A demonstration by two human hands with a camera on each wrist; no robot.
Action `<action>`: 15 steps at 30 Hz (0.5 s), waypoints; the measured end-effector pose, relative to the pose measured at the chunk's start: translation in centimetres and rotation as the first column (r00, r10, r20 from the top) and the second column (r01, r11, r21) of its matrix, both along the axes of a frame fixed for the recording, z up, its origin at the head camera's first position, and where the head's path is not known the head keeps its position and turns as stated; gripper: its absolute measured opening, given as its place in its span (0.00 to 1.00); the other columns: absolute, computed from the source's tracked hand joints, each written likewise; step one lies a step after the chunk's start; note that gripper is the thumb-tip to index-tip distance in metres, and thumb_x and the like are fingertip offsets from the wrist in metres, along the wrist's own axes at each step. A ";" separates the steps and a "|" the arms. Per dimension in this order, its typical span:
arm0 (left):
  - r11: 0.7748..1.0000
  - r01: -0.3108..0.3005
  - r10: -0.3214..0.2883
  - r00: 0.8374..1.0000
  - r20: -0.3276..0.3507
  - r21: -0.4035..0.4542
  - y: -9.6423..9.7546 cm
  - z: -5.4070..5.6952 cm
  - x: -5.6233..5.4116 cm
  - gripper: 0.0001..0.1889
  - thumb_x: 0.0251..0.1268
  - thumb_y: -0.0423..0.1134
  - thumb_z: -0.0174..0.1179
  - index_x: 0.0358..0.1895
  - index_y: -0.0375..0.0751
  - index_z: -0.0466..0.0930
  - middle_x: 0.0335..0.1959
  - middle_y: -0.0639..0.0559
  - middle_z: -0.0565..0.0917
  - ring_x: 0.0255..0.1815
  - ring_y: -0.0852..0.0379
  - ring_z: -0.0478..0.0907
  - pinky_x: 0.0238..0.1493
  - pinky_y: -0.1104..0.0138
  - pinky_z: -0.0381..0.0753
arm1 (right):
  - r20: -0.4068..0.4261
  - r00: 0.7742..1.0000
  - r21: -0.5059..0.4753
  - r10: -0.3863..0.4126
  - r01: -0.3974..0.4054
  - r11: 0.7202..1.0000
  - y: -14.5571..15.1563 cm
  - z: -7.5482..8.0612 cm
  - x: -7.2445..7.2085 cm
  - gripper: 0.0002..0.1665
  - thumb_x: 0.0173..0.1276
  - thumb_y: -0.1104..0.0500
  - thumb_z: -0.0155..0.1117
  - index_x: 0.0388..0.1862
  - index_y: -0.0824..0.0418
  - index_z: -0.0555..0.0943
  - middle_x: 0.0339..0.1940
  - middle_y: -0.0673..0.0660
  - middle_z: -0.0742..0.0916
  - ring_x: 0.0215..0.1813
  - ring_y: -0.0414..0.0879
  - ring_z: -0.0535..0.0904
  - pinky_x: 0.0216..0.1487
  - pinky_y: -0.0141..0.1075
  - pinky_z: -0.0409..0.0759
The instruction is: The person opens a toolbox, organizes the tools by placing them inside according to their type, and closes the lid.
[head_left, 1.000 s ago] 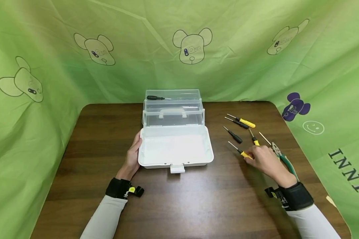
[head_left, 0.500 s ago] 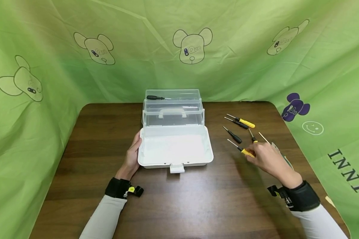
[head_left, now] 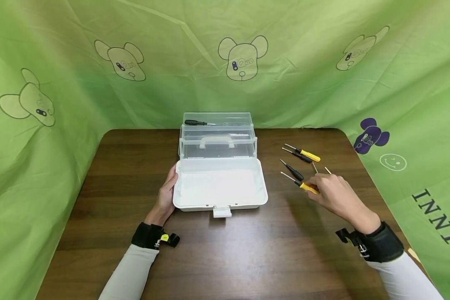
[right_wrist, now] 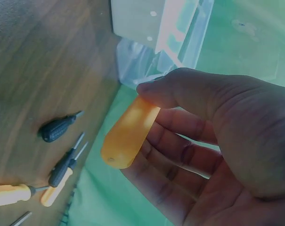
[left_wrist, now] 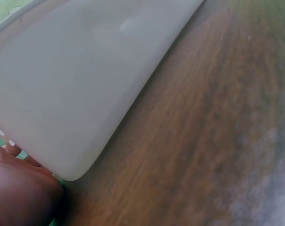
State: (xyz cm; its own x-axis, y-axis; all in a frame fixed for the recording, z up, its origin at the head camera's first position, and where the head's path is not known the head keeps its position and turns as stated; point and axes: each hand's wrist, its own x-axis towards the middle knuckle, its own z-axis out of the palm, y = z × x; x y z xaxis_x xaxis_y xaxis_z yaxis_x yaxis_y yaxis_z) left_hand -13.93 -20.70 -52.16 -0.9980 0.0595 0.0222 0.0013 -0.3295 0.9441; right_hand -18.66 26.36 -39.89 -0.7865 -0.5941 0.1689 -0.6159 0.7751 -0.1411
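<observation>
An open white toolbox (head_left: 220,185) stands mid-table, with clear tiered trays (head_left: 217,131) raised behind it. My left hand (head_left: 165,199) holds the box at its left side; in the left wrist view the fingers are mostly hidden by the box's wall. My right hand (head_left: 337,198) pinches a yellow-handled screwdriver (head_left: 308,188) between thumb and fingers. In the right wrist view, the yellow handle (right_wrist: 130,134) is held above the table, its shaft pointing away. The main compartment shows a bare white floor. A black screwdriver (head_left: 196,122) lies in the top tray.
Right of the box lie a black screwdriver (head_left: 294,171), another black screwdriver (head_left: 298,155) and a yellow-handled screwdriver (head_left: 310,155). A second yellow handle (right_wrist: 10,194) shows in the right wrist view. Green cloth (head_left: 187,83) hangs behind the table (head_left: 135,166).
My right hand has lifted the yellow-handled screwdriver slightly and shifted it toward the box. The pliers seen earlier are now hidden behind that hand. My left hand stays at the toolbox.
</observation>
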 end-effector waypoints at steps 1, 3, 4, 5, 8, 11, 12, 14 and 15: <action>1.000 0.000 0.000 1.000 0.001 -0.001 0.0 0.0 0.0 0.31 0.90 0.43 0.27 0.88 0.41 0.36 0.88 0.46 0.42 0.87 0.51 0.36 0.82 0.58 0.42 | -0.001 1.000 -0.001 0.007 -0.007 1.000 -0.1 0.1 0.0 0.09 0.56 0.66 0.80 0.36 0.63 0.89 0.27 0.50 0.85 0.25 0.42 0.75 0.24 0.44 0.74; 1.000 -0.001 0.001 1.000 0.005 0.000 0.0 0.0 0.0 0.31 0.90 0.43 0.27 0.88 0.41 0.36 0.88 0.46 0.42 0.87 0.52 0.36 0.83 0.55 0.40 | 0.000 1.000 0.004 0.019 -0.019 1.000 -0.4 0.3 -0.1 0.09 0.57 0.66 0.80 0.37 0.62 0.89 0.28 0.50 0.86 0.25 0.42 0.74 0.23 0.42 0.72; 1.000 -0.002 0.002 1.000 0.005 -0.001 0.0 0.0 0.1 0.31 0.90 0.42 0.27 0.88 0.41 0.36 0.88 0.46 0.42 0.87 0.52 0.36 0.83 0.54 0.39 | -0.003 1.000 0.006 0.025 -0.025 1.000 -0.5 0.4 -0.2 0.09 0.58 0.66 0.80 0.37 0.62 0.89 0.28 0.51 0.86 0.25 0.42 0.75 0.23 0.42 0.72; 1.000 -0.001 0.001 1.000 0.005 -0.001 -0.1 0.0 0.1 0.31 0.90 0.42 0.27 0.88 0.41 0.36 0.88 0.46 0.42 0.87 0.52 0.36 0.83 0.53 0.38 | -0.007 1.000 0.008 0.029 -0.029 1.000 -0.7 0.5 -0.2 0.08 0.58 0.66 0.80 0.37 0.62 0.89 0.29 0.51 0.86 0.25 0.42 0.75 0.23 0.42 0.73; 1.000 -0.002 0.002 1.000 0.003 0.001 0.0 0.0 0.1 0.31 0.90 0.42 0.27 0.88 0.40 0.35 0.89 0.46 0.41 0.87 0.51 0.35 0.84 0.51 0.36 | -0.010 0.999 0.009 0.042 -0.041 0.999 -1.2 0.9 -0.4 0.08 0.58 0.65 0.80 0.37 0.61 0.90 0.30 0.50 0.87 0.25 0.44 0.77 0.23 0.44 0.75; 1.000 -0.005 0.005 1.000 0.004 0.004 0.0 0.0 0.1 0.31 0.90 0.41 0.27 0.88 0.41 0.36 0.89 0.46 0.41 0.88 0.51 0.35 0.84 0.51 0.35 | -0.015 0.998 0.002 0.060 -0.060 0.998 -1.6 1.3 -0.5 0.09 0.58 0.66 0.80 0.37 0.61 0.90 0.30 0.50 0.86 0.25 0.44 0.78 0.23 0.45 0.76; 1.000 -0.004 0.004 1.000 0.003 0.004 0.0 0.0 0.1 0.30 0.90 0.41 0.26 0.88 0.41 0.36 0.89 0.46 0.41 0.88 0.51 0.35 0.84 0.51 0.35 | -0.014 0.998 0.000 0.064 -0.064 0.998 -1.8 1.5 -0.6 0.09 0.58 0.66 0.81 0.37 0.61 0.90 0.30 0.50 0.86 0.25 0.44 0.78 0.22 0.44 0.75; 1.000 -0.001 0.001 1.000 0.004 0.004 0.0 0.0 0.0 0.30 0.90 0.41 0.26 0.88 0.41 0.36 0.88 0.46 0.41 0.88 0.51 0.35 0.84 0.51 0.35 | -0.012 0.997 -0.001 0.073 -0.074 0.997 -2.1 1.8 -0.8 0.09 0.58 0.66 0.81 0.38 0.61 0.90 0.31 0.50 0.86 0.25 0.42 0.77 0.23 0.43 0.75; 1.000 -0.002 0.002 1.000 0.006 0.006 0.0 0.0 0.0 0.30 0.90 0.41 0.26 0.88 0.41 0.36 0.88 0.46 0.42 0.88 0.51 0.36 0.84 0.51 0.36 | -0.010 0.997 -0.002 0.078 -0.078 0.997 -2.3 1.9 -0.9 0.09 0.58 0.66 0.80 0.38 0.61 0.90 0.31 0.50 0.86 0.25 0.41 0.76 0.23 0.43 0.75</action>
State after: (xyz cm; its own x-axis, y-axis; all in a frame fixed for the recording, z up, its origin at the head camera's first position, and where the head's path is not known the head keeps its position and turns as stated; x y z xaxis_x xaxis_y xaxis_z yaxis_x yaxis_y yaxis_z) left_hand -13.90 -20.69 -52.16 -0.9982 0.0574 0.0170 -0.0032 -0.3349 0.9423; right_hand -19.59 24.09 -37.99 -0.7363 -0.6529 0.1780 -0.6755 0.7247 -0.1361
